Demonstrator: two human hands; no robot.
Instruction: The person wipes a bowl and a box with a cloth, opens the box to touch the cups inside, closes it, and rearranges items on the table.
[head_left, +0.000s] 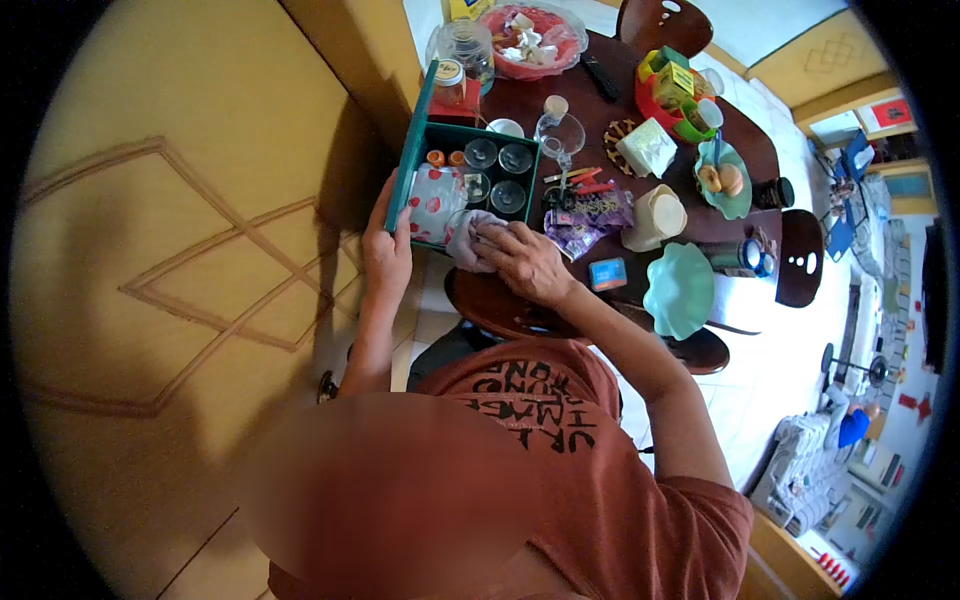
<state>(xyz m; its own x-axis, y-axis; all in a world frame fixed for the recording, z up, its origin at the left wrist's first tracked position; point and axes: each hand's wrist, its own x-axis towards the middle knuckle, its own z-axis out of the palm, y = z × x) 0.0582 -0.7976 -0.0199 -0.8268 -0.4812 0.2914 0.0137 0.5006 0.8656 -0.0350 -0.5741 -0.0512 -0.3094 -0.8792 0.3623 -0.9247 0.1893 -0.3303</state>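
Observation:
A dark green box (533, 180) sits at the table's near left edge, its lid raised on the left side. My left hand (387, 250) is wrapped round the lid's left edge. Bunched under the fingers of my right hand (527, 263) is a greyish cloth (472, 241), pressed at the near rim of the box. Inside the box stand several round glass jars (481, 153). Two small orange-topped containers (435, 158) are beside them. A clear packet with red spots (437, 203) lies in the box's left part, close to the cloth.
Purple snack packets (590, 222), a cream pitcher (655, 219), a blue small box (607, 274) and a glass cup (560, 136) stand to the right. Farther off are a red bowl (575, 40) and green scalloped bowl (680, 290). A wooden chair (500, 305) is below the box.

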